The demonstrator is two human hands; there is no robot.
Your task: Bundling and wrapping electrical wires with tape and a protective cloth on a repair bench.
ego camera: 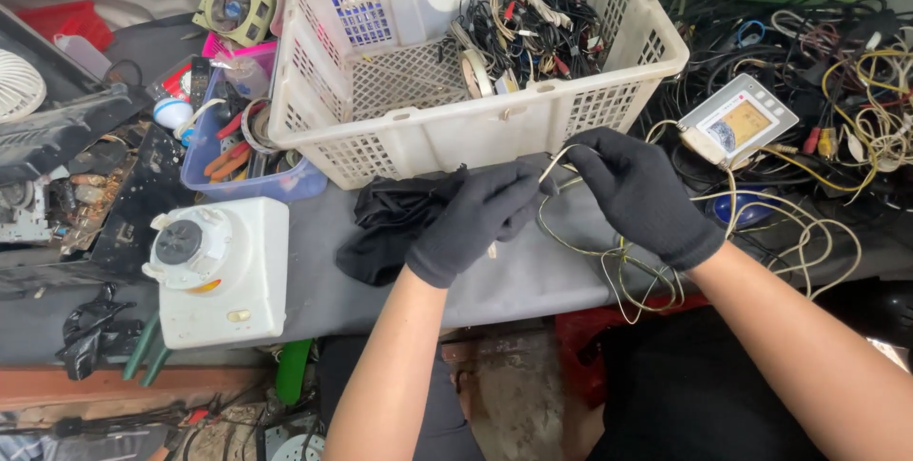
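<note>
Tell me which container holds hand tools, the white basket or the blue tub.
The blue tub, left of the white basket: pliers with orange handles lie in it; the basket holds cables.

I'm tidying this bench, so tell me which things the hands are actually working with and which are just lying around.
In hand:
left hand
right hand
pale wire, pinched between both hands

Lying about:
white basket of cables
black cloth
white appliance base
small meter
blue tool tray
cable pile

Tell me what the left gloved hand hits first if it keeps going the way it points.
Likely the right hand: the left hand points up-right along the thin pale wire both pinch. Past that, the white plastic lattice basket; depth unclear.
</note>
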